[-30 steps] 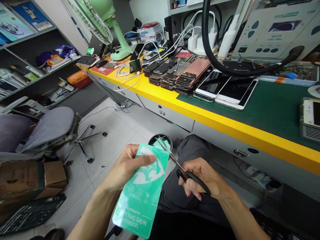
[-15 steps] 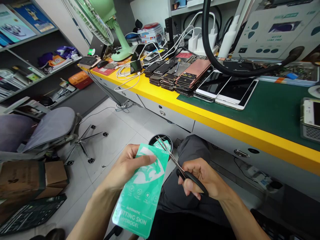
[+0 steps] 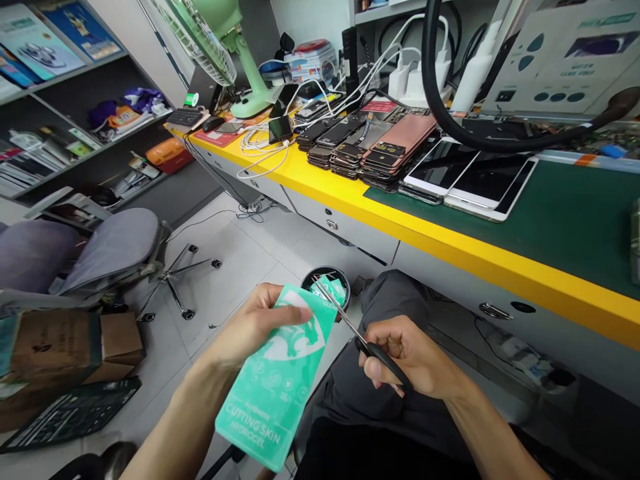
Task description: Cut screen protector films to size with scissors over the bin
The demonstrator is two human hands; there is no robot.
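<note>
My left hand grips a green packet printed "CUTTING SKIN HYDROGEL", thumb on top of its upper part and fingers behind it. In my right hand is a pair of scissors with black handles, its blades pointing up and left at the packet's top right corner. The blades look nearly closed; whether they touch the packet I cannot tell. Just beyond the packet, on the floor, a dark round bin holds green and white scraps.
A yellow-edged workbench runs across, bearing stacked phone parts, white-framed tablets, cables and a green fan. At left stand an office chair and a cardboard box. My legs are below the bench.
The packet's lower end has swung slightly left and the scissor blades look closer together. More green scraps show in the bin. The bench has shifted right in view.
</note>
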